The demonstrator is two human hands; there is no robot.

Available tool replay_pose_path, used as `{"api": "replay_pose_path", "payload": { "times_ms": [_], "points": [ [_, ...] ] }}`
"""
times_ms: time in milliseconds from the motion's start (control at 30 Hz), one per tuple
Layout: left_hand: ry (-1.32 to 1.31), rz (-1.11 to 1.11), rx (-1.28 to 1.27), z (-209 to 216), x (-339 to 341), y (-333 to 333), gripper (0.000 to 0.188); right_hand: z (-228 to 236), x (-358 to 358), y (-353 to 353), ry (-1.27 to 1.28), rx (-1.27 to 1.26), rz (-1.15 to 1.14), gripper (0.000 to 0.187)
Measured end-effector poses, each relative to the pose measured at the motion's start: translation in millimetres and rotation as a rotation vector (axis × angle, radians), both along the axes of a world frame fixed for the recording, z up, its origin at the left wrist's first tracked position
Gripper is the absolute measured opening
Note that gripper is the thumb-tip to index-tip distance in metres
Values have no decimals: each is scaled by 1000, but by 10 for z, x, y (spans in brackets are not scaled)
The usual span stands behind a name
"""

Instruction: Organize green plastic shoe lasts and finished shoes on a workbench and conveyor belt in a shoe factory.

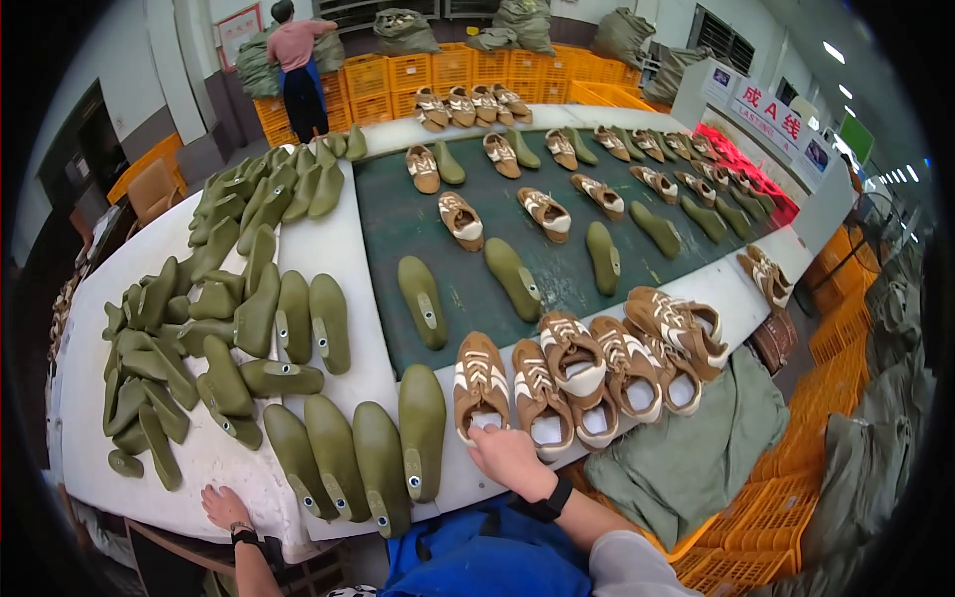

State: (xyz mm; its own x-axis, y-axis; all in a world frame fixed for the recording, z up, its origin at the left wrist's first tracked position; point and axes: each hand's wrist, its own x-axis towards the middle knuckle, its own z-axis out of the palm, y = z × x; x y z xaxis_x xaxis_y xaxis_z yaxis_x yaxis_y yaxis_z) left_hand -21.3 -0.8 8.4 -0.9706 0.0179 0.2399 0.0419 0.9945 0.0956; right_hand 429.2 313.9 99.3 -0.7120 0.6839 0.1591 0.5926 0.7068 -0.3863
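Note:
My right hand grips the heel end of a brown sneaker with white stripes, its fingers at the collar. That sneaker stands at the left end of a group of similar brown sneakers on the white table edge. My left hand rests on the white tabletop, fingers spread, holding nothing. Between my hands several olive-green shoe lasts lie in a row, and one last is just left of the held sneaker. More green lasts are heaped beyond my left hand.
A dark green conveyor belt carries rows of sneakers and lasts. Orange crates and a grey-green cloth sit at my right. A person in a pink top stands by stacked crates and sacks at the back. A white sign board stands far right.

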Motion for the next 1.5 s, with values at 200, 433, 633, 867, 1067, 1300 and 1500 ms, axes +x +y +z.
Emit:
{"api": "replay_pose_path", "payload": {
  "times_ms": [200,433,633,867,1067,1300,1500],
  "points": [
    [97,-83,81,-140,-29,-28,39,15,58,-88,-67,-58,137,17],
    [142,28,129,-171,31,-69,42,6,17,-97,-34,-7,152,17],
    [107,16,170,-91,73,16,42,-3,-6,-82,-97,-52,89,21],
    [142,14,154,-174,25,7,41,-32,-14,-85,-45,13,103,19],
    [157,13,133,-227,-7,-33,40,-46,-33,-103,-67,2,87,20],
    [127,4,165,-145,47,13,42,-49,-51,-99,-97,-26,68,22],
    [129,11,174,-167,31,-2,42,-44,-55,-102,-103,-31,66,23]
  ]
}}
